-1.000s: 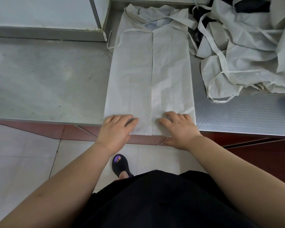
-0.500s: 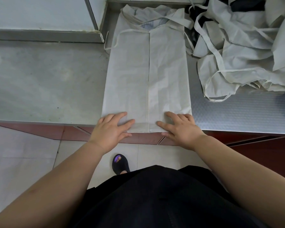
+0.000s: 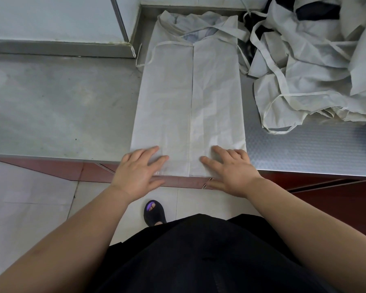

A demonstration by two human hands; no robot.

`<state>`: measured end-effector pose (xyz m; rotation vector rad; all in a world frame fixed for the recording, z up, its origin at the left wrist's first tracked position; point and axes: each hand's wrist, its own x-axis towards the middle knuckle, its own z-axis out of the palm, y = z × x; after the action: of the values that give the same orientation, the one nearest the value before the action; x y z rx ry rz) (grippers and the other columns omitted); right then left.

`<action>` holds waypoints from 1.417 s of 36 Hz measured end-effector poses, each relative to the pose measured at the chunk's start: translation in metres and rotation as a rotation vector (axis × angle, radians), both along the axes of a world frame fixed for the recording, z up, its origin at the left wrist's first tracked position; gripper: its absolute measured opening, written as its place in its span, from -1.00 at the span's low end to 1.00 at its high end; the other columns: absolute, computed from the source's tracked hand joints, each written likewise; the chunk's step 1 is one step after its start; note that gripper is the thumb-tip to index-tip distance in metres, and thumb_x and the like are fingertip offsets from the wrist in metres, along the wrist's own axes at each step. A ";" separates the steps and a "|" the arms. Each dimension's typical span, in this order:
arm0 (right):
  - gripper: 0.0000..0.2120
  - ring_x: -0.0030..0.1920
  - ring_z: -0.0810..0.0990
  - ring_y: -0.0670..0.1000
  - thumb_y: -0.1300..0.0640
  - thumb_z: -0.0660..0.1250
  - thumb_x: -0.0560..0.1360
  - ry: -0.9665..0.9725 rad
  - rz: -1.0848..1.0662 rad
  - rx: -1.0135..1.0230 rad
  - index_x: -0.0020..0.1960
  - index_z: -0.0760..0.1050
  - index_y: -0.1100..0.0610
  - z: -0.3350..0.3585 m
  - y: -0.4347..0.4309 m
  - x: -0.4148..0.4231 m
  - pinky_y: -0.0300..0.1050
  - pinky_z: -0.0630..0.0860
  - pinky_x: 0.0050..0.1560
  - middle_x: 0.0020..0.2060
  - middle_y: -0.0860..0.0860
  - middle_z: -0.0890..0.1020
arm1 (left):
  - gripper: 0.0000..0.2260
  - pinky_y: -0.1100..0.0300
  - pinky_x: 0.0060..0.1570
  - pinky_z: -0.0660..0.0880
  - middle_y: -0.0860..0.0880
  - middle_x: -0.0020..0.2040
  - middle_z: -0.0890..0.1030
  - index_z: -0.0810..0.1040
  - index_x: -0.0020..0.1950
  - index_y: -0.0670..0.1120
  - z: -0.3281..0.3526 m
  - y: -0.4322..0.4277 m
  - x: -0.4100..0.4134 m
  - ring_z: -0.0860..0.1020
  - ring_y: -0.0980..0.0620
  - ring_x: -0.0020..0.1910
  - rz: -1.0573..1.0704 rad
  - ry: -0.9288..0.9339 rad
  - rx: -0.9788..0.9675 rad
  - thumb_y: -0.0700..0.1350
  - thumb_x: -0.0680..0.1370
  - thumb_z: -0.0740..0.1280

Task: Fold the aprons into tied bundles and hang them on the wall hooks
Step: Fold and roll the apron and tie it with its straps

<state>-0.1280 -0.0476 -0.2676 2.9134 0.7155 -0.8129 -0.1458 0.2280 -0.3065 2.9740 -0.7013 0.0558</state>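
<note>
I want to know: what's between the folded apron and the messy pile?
Head view: mostly bare metal counter between the folded apron and the pile, plus a loose strap.

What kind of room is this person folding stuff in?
Probably a work kitchen or a food workshop. The long metal counter looks like stainless steel, the floor is tiled, and white aprons lie heaped beside the folded apron.

Single head-worn wide-angle view — looking steeply down and forward from above the person's torso, close over the counter (image 3: 51, 106) edge; both forearms enter from the bottom corners, floor (image 3: 30, 208) visible below — no second view.
</note>
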 end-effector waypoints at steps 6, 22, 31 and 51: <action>-0.38 0.37 0.27 0.12 0.04 0.23 0.53 -0.121 -0.043 0.001 0.50 0.03 -0.06 -0.006 0.004 0.003 -0.03 0.02 0.43 0.43 0.05 0.16 | -0.39 0.04 -0.11 0.54 -0.10 0.08 0.59 0.50 0.08 -0.11 0.005 -0.019 0.006 0.59 -0.13 0.01 0.091 -0.006 -0.002 -0.28 0.05 0.55; -0.71 -0.13 0.40 0.14 0.13 0.07 0.56 0.072 -0.341 0.115 -0.35 0.19 0.04 0.023 0.000 0.057 -0.11 0.32 -0.18 -0.28 0.01 0.40 | -0.88 0.19 -0.19 0.38 -0.02 -0.02 0.61 0.56 0.00 0.01 0.053 -0.012 0.068 0.51 -0.02 -0.06 0.354 0.611 -0.257 -0.13 0.50 0.29; -0.68 -0.08 0.36 0.06 0.10 0.08 0.62 0.186 -0.426 0.043 -0.32 0.18 0.01 0.019 0.004 0.080 -0.15 0.28 -0.09 -0.14 0.02 0.39 | -0.90 0.18 -0.17 0.34 -0.09 -0.08 0.60 0.61 -0.07 -0.09 0.053 0.013 0.101 0.50 -0.03 -0.09 0.418 0.841 -0.338 -0.09 0.52 0.34; -0.64 -0.12 0.38 0.03 -0.04 0.06 0.63 0.157 -0.414 0.084 -0.33 0.21 -0.01 0.020 0.005 0.082 -0.14 0.30 -0.13 -0.34 -0.10 0.35 | -0.54 0.15 0.09 0.43 0.16 0.14 0.51 0.43 0.25 0.11 0.061 -0.011 0.114 0.46 0.09 0.13 0.120 0.780 -0.071 0.20 0.40 0.41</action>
<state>-0.0461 -0.0427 -0.2472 3.1487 0.1473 -1.0764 -0.0317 0.2173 -0.2455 2.6177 -0.3937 -0.9771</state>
